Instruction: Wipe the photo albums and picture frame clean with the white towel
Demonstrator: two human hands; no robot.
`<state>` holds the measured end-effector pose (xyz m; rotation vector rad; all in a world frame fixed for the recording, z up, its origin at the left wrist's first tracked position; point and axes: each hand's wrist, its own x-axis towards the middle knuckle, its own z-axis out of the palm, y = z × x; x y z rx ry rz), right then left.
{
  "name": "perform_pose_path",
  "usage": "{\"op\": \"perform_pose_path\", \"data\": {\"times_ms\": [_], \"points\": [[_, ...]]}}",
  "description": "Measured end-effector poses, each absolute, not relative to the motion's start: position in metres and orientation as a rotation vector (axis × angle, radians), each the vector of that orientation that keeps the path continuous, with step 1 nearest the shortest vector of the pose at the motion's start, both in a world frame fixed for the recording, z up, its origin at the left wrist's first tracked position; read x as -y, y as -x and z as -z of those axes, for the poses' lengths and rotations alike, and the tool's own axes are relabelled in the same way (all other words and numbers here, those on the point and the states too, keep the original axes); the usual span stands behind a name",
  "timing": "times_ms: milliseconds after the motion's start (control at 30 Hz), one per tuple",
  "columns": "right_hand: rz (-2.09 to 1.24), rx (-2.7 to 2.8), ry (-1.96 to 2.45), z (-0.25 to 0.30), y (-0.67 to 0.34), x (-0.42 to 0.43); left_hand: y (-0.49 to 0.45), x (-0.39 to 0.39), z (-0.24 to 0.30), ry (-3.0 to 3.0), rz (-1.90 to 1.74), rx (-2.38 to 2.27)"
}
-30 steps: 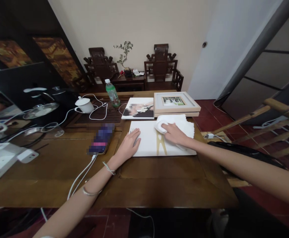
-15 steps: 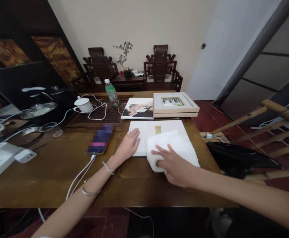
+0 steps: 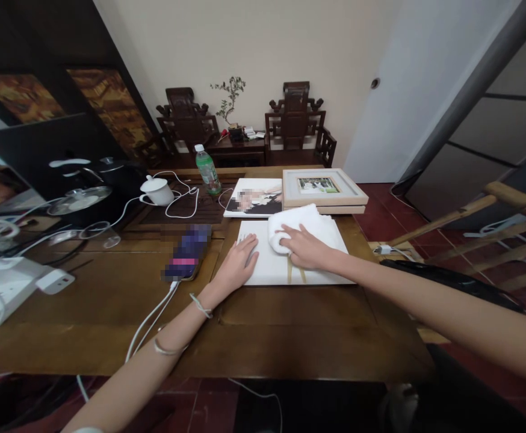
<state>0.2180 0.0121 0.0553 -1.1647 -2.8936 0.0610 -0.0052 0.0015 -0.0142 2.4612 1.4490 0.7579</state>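
Right grip (image 3: 307,247) grasps fluffy white cloth (image 3: 304,217) on rectangular white panel (image 3: 269,269); left grip (image 3: 239,259), released, touches its left edge; room nearside.

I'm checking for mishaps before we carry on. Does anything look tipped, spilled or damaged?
A clear cup left of the phone appears to lie on its side; no spill is visible around it. Nothing odd stands out on the white panel or cloth.

Green bottle (image 3: 207,171), lidded white cup (image 3: 157,193), perhaps a kettle (image 3: 122,174)
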Motion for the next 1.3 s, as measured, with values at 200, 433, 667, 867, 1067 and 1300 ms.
{"op": "perform_pose_path", "data": {"times_ms": [200, 433, 667, 867, 1067, 1300], "points": [[0.003, 2.932, 1.205, -0.050, -0.210, -0.003, 0.006, -0.002, 0.016, -2.446, -0.776, -1.444], [-0.131, 2.995, 1.148, -0.057, -0.214, 0.071, 0.004, -0.001, 0.015, -2.401, -0.747, -1.484], [-0.335, 3.071, 1.077, -0.074, -0.216, 0.097, 0.004, -0.003, 0.018, -2.385, -0.673, -1.492], [-0.155, 3.002, 1.082, -0.061, -0.212, 0.043, 0.005, -0.004, 0.020, -2.389, -0.700, -1.490], [0.007, 2.981, 1.151, -0.056, -0.196, -0.013, 0.007, -0.006, 0.025, -2.401, -0.760, -1.466], [0.122, 3.000, 1.182, -0.046, -0.191, 0.006, 0.008, -0.006, 0.025, -2.397, -0.754, -1.469]]}}
